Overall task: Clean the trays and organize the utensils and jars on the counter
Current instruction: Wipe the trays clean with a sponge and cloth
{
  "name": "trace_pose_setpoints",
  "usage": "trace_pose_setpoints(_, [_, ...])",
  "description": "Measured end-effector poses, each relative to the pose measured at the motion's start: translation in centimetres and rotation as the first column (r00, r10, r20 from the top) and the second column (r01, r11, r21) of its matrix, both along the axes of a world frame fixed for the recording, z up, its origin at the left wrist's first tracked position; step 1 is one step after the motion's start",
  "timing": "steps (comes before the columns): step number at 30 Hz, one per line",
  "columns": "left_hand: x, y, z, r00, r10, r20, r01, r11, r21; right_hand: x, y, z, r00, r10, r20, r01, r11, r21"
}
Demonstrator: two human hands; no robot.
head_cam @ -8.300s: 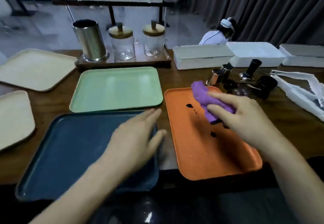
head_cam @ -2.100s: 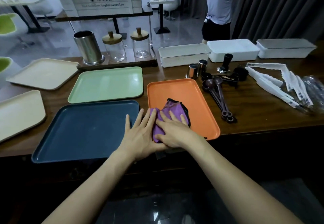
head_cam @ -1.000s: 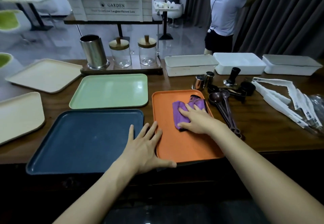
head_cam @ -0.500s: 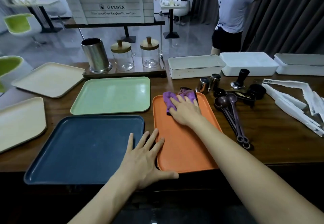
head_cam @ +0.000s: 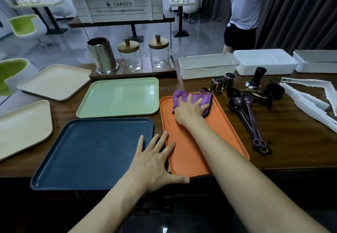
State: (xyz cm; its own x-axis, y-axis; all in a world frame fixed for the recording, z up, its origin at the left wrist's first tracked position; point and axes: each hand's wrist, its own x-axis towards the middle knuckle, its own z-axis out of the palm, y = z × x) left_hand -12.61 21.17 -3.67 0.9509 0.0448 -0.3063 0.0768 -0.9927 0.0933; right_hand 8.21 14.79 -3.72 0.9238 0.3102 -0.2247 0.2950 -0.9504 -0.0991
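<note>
Purple cloth (head_cam: 205, 97) is lying bunched at the far end of the orange tray (head_cam: 225, 128), and the right grip (head_cam: 189, 109) is pressing down on it with fingers spread apart and flat, not curled round it. The left grip (head_cam: 155, 161) is resting open, fingers splayed, across the near corners where the blue tray (head_cam: 91, 152) and the orange tray are meeting, its thumb lying along the orange tray's near rim.

Beyond the left grip a green tray (head_cam: 118, 97) is sitting on the bench (head_cam: 291, 138), with two cream trays (head_cam: 54, 81) further to its left. Past the green tray, a wooden stand (head_cam: 133, 74) is carrying a steel canister (head_cam: 102, 56), whose dark inside is hiding any contents, and two glass jars (head_cam: 130, 57) wearing wooden lids. Right of the right grip, dark measuring spoons (head_cam: 244, 108) are lying on the bench, and two small steel cups (head_cam: 221, 83) are standing just beyond the cloth. Behind those, three white boxes (head_cam: 207, 65) are sitting lidded, their contents hidden.
</note>
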Motion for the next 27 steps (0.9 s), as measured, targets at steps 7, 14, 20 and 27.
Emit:
trace_pose_setpoints(7, [0.2, 0.1, -0.2, 1.000, 0.018, 0.023, -0.018, 1.000, -0.015, -2.9, 0.6, 0.4, 0.956, 0.286, -0.060, -0.284, 0.958, 0.043])
trace_pose_setpoints(14, [-0.6, -0.2, -0.5, 0.968, 0.092, 0.233, -0.048, 0.981, -0.187, -9.5, -7.7, 0.9, 0.903, 0.415, -0.114, -0.392, 0.902, 0.178])
trace_pose_setpoints(20, [-0.5, -0.2, 0.0, 0.989, 0.048, 0.143, -0.034, 0.994, -0.100, -13.5, -12.0, 1.7, 0.839, 0.500, -0.216, -0.450, 0.860, 0.241])
trace_pose_setpoints(27, [0.0, 0.1, 0.1, 0.999, 0.025, 0.038, -0.023, 0.999, -0.043, -8.6, -13.7, 0.6, 0.965, 0.247, -0.084, -0.240, 0.967, 0.086])
